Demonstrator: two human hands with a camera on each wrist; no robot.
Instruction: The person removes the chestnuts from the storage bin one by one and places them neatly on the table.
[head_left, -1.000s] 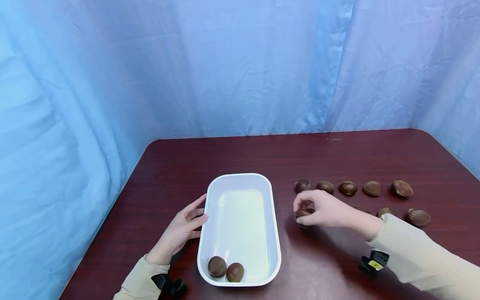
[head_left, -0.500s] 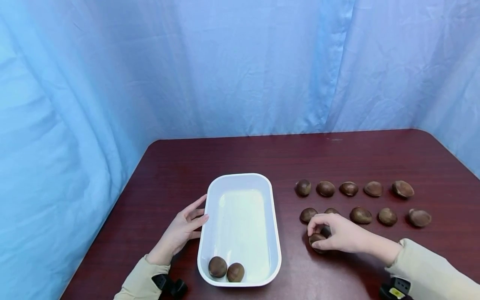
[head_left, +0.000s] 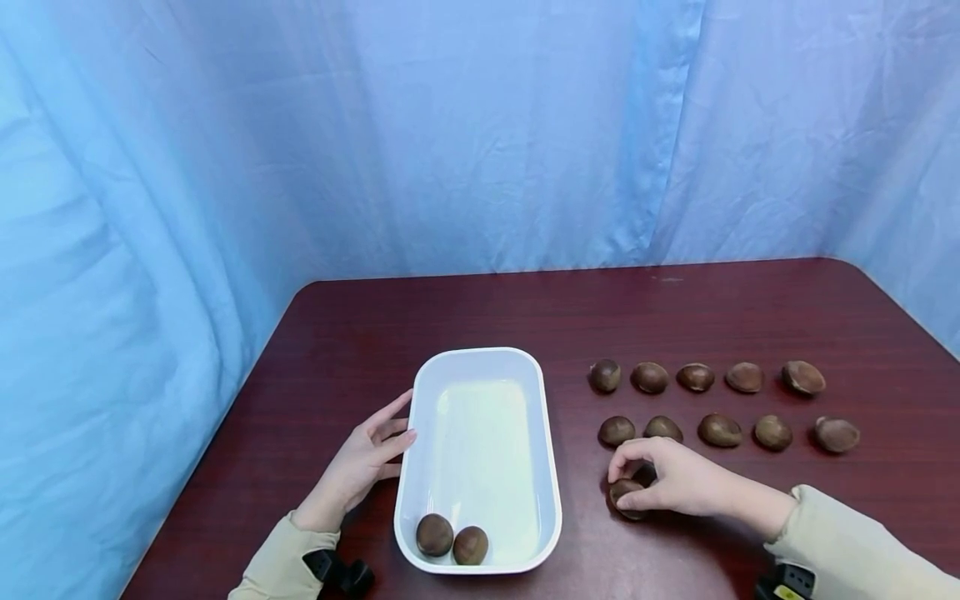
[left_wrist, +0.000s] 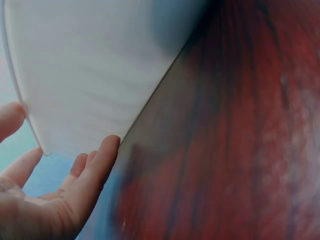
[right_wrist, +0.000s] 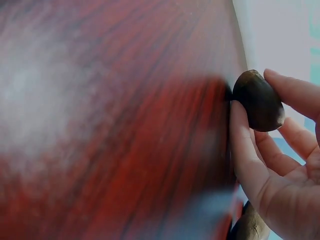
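— Brown chestnuts: how many sit in the white tray (head_left: 480, 367) already?

— Two chestnuts in the tray (head_left: 453, 538), at its near end, just right of the left hand's wrist. A third, the pinched chestnut (head_left: 624, 493), is between thumb and fingertips of the right hand (head_left: 671, 483), down at the table (head_left: 480, 308) surface. The right wrist view shows that same nut (right_wrist: 257, 100) held at its edges, fingers curled round it.

— And what remains outside?

— Ten loose chestnuts (head_left: 720, 430) in two rows of five, just beyond the right hand. I'd judge the work early: two in, one in the fingers, ten to go.

— What is the left hand doing?

— The left hand (head_left: 360, 467) lies with relaxed, straight fingers against the tray's left wall, holding nothing. The left wrist view shows the fingertips (left_wrist: 107, 150) at the tray's rim.

— Room to move?

— Bare table lies between the right hand and the tray's right rim, nothing in the way. Most of the tray floor beyond the two nuts is open. The near table edge is close behind both wrists; the blue curtain (head_left: 480, 125) hangs well beyond the far edge.
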